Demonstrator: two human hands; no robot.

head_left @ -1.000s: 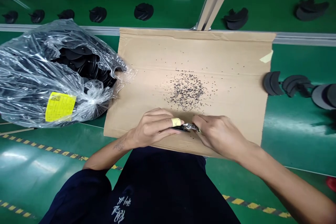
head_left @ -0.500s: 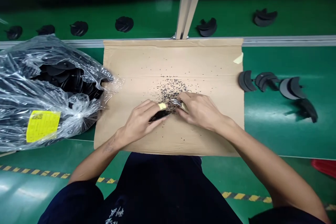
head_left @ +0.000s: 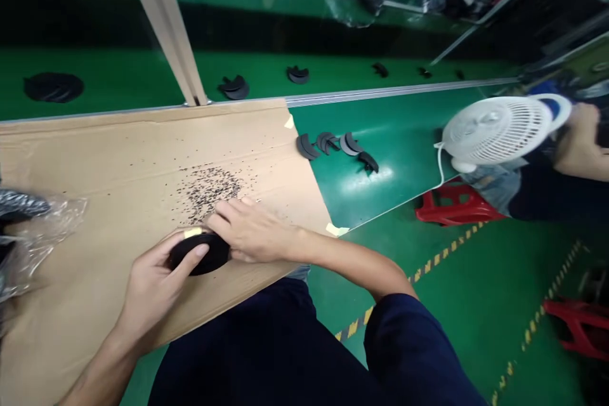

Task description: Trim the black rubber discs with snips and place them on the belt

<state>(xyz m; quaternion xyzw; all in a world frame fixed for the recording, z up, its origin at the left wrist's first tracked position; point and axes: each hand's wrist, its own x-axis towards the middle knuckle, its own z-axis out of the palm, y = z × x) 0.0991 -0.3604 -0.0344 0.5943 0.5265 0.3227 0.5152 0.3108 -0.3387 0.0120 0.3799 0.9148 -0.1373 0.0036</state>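
My left hand (head_left: 159, 276) grips a black disc-like plastic part (head_left: 212, 257), thumb across its face and fingers behind. Yellow tape wraps one of its fingers. My right hand (head_left: 252, 231) is closed at the right edge of that part, its fingers touching or nearly touching it. The metal-tipped nippers seen in it half a second ago are now hidden behind the fingers. Both hands are over a cardboard sheet (head_left: 118, 228). Just beyond them lie many small black scraps (head_left: 209, 190).
Several black curved parts (head_left: 328, 141) lie on the green table right of the cardboard; more (head_left: 234, 87) lie along the back. A plastic bag (head_left: 52, 222) is at left. A white fan (head_left: 495, 130), a red stool (head_left: 461, 203) and another person's arm (head_left: 580, 146) are at right.
The view has swung to the right, bringing in the fan, stools and another person. The black part is now turned so its broad face shows, and the nippers have gone out of sight.
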